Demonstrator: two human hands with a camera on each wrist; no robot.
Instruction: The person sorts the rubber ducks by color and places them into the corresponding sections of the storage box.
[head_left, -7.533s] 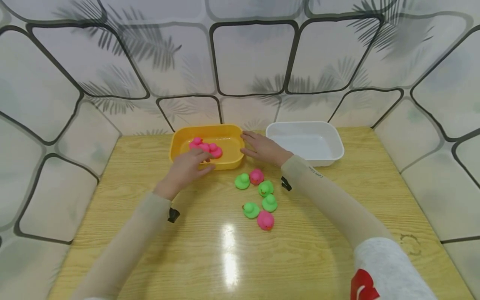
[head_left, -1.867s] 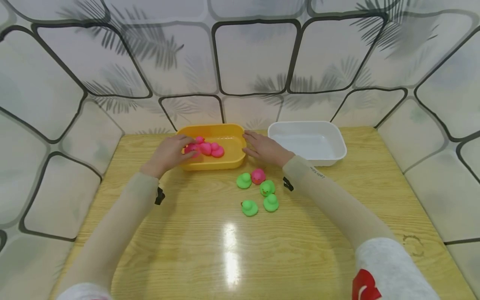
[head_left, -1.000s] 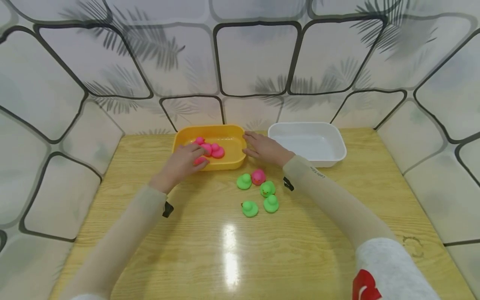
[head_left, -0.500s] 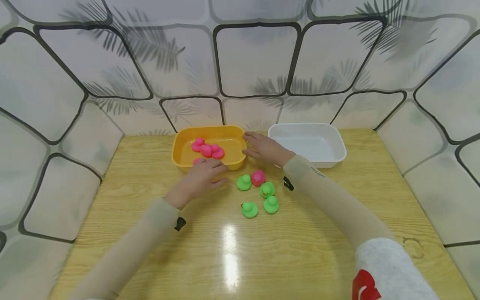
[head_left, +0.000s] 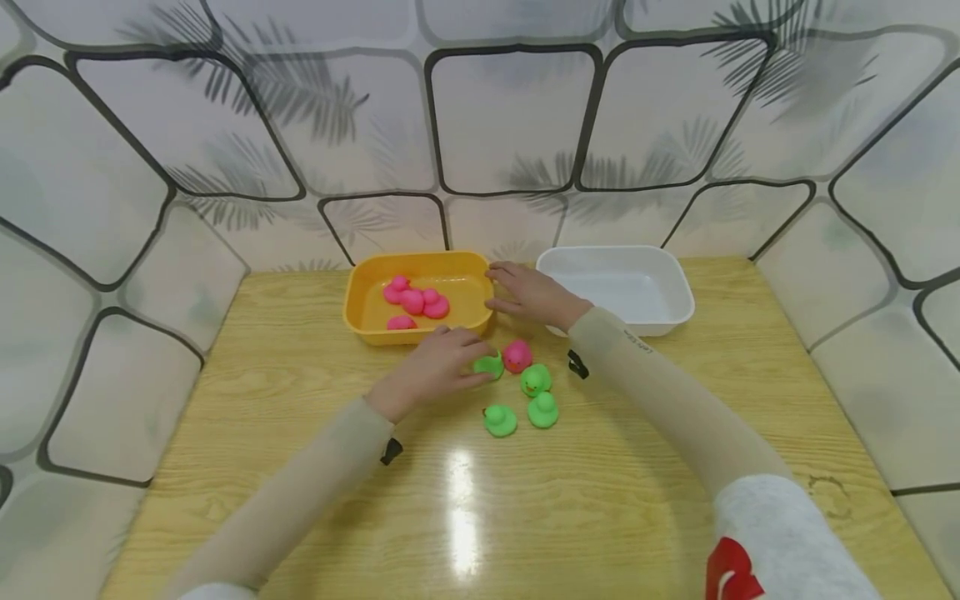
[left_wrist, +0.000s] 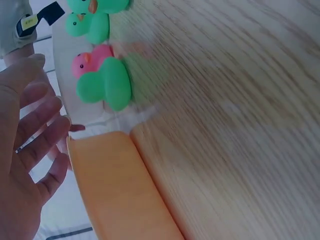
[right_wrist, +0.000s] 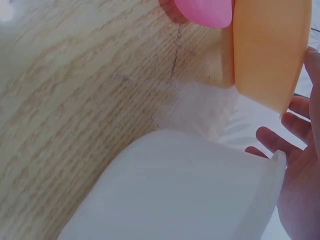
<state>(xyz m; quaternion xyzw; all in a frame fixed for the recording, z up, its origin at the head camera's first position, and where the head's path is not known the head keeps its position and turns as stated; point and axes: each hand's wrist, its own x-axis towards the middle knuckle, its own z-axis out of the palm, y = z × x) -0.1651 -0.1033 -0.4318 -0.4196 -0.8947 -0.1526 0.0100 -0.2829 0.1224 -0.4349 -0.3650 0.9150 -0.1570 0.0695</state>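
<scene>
Left hand point(head_left: 438, 367) shifts from yellow tray point(head_left: 378, 337) toward green duck point(head_left: 492, 365) before it; right hand point(head_left: 534, 294) touches tray's right end; both relaxed, fingers apart.

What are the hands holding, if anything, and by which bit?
Nothing is held. The left hand is open by a green duck, not closed round it. The right hand is open at the end of the yellow tub, not gripping it.
</scene>
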